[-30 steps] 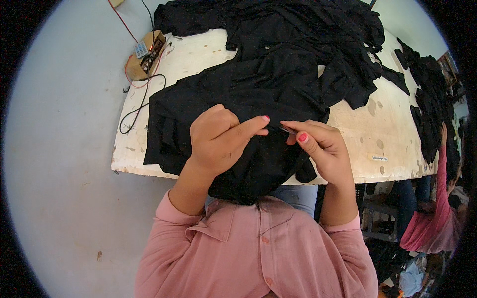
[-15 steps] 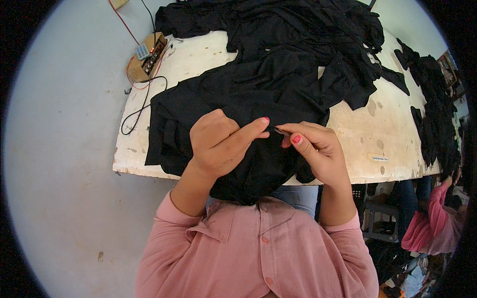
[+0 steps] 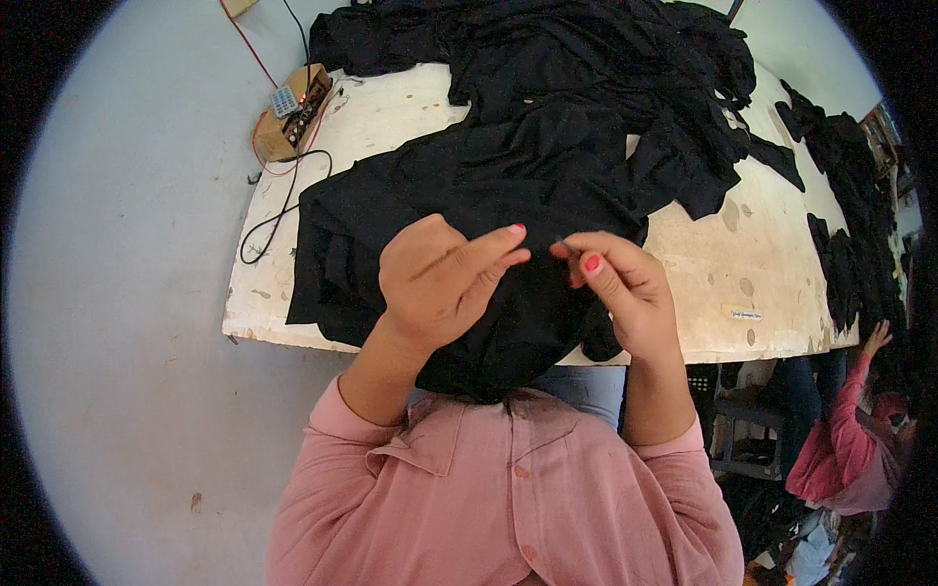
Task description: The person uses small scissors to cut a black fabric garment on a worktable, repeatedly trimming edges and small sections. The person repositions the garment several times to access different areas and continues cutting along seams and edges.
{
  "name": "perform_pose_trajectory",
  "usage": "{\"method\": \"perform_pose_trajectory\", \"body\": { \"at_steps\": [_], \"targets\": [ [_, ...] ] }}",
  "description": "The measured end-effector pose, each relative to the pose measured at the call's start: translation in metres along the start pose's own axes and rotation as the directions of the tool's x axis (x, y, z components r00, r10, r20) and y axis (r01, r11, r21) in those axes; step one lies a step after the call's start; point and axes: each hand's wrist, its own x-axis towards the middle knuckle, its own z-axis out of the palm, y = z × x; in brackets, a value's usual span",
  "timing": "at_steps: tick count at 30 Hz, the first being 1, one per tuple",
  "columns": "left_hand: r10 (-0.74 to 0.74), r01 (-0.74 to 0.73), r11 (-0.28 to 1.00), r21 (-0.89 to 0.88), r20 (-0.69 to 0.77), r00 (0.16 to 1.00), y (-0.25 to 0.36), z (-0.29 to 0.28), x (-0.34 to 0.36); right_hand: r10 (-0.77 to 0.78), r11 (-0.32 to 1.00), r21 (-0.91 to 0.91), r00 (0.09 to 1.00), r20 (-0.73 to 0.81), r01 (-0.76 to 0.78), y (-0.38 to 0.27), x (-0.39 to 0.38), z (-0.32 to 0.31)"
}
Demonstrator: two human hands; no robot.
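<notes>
A black garment [image 3: 469,195] lies spread over the near part of a pale wooden table [image 3: 743,254] and hangs down into my lap. My left hand [image 3: 440,278] rests on the cloth with its fingers pinched on a fold near the middle. My right hand [image 3: 616,288] is closed close beside it, thumb and fingers holding a thin small tool, possibly a needle or thread snips [image 3: 563,246], at the same spot on the cloth. The two hands' fingertips almost touch.
More black garments [image 3: 586,49] are heaped at the far side of the table, and others [image 3: 860,225] hang at its right end. A small cardboard box with electronics [image 3: 290,112] and trailing wires [image 3: 283,205] sits at the far left corner. Another person in pink [image 3: 850,439] is at lower right.
Both hands have stayed together on the same spot of cloth, with only small finger movements. The person in pink at the right has moved lower.
</notes>
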Motion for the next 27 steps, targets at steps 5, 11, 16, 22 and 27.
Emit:
{"method": "perform_pose_trajectory", "body": {
  "at_steps": [5, 11, 16, 22, 27],
  "targets": [
    [-0.471, 0.497, 0.832, -0.245, 0.162, 0.867, 0.006, 0.004, -0.001, -0.008, 0.993, -0.12, 0.991, -0.137, -0.008, -0.005, 0.003, 0.008],
    [-0.601, 0.736, 0.549, -0.395, 0.425, 0.677, 0.004, 0.005, -0.002, -0.418, 0.782, -0.532, 0.907, -0.061, 0.325, 0.001, 0.017, 0.021],
    [-0.602, 0.798, 0.357, -0.486, 0.534, 0.594, -0.002, 0.006, -0.004, -0.376, 0.721, -0.633, 0.926, -0.015, 0.282, 0.006, 0.021, 0.017],
    [-0.598, 0.767, 0.573, -0.29, 0.492, 0.633, -0.01, 0.014, -0.005, -0.287, 0.753, -0.625, 0.957, -0.029, 0.207, 0.013, 0.026, 0.013],
    [-0.601, 0.791, 0.522, -0.319, 0.521, 0.607, -0.013, 0.015, -0.002, 0.016, 0.961, -0.274, 0.998, -0.062, -0.033, 0.009, 0.021, 0.007]
  ]
}}
